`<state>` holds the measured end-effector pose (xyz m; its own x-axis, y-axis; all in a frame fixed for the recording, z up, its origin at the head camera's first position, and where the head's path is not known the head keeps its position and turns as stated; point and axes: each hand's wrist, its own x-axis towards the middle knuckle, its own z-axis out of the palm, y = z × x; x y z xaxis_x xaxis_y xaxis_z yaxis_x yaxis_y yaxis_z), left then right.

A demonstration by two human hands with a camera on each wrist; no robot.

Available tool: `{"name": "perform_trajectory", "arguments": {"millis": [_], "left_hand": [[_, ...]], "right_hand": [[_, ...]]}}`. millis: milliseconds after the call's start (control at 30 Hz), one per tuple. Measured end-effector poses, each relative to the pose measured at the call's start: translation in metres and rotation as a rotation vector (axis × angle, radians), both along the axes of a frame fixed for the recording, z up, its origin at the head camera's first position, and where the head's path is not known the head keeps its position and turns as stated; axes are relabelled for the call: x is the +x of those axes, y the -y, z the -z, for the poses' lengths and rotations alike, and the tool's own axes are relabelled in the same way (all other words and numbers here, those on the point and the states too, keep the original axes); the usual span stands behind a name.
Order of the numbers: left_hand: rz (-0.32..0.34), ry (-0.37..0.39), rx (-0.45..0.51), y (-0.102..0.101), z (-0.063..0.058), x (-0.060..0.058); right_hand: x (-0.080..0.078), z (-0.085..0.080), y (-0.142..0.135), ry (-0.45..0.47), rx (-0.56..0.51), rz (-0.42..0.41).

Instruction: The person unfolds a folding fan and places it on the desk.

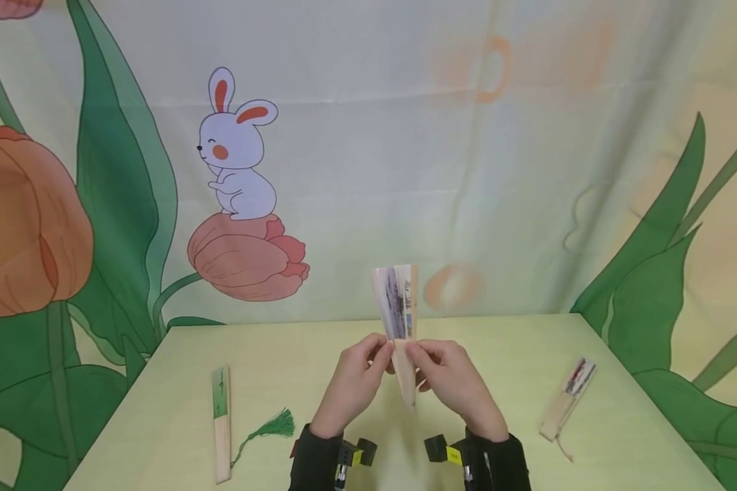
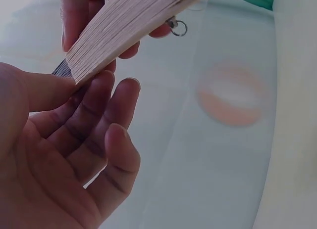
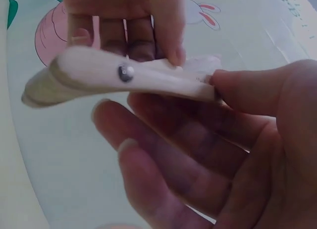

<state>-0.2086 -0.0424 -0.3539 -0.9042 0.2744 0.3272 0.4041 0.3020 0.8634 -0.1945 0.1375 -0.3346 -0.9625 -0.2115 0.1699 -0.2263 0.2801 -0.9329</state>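
Observation:
A slightly spread folding fan [image 1: 396, 303] stands upright between both hands over the table, its pleated leaf printed in purple and grey, its pale wooden ribs narrowing downward. My left hand [image 1: 356, 378] pinches its left side between thumb and fingers, where leaf meets ribs. On the opposite side, the right hand [image 1: 457, 382] pinches it at the same height. The left wrist view shows the stacked ribs [image 2: 133, 28] edge-on, with a small metal ring [image 2: 180, 28] by the pivot end. A metal rivet [image 3: 126, 72] shows at that end in the right wrist view.
On the table [image 1: 479, 457], a closed fan with a green leaf [image 1: 220, 392] lies at left, its green tassel [image 1: 278, 424] spread beside it. Another closed fan [image 1: 566, 402] with a short cord lies at right. A printed cloth backdrop [image 1: 368, 170] hangs behind.

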Motion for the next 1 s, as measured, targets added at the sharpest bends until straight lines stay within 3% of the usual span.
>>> {"name": "perform_trajectory", "arguments": {"millis": [467,800,1000], "left_hand": [[-0.052,0.040,0.097,0.010,0.000,-0.004],[0.011,0.074,0.229,0.003,-0.003,-0.001],[0.067,0.150,0.297,-0.002,-0.005,0.000]], "right_hand": [[0.000,-0.003,0.020,-0.050,-0.021,0.120],[0.004,-0.009,0.011,-0.027,-0.094,0.169],[0.005,-0.013,0.009,-0.020,-0.162,0.184]]}}
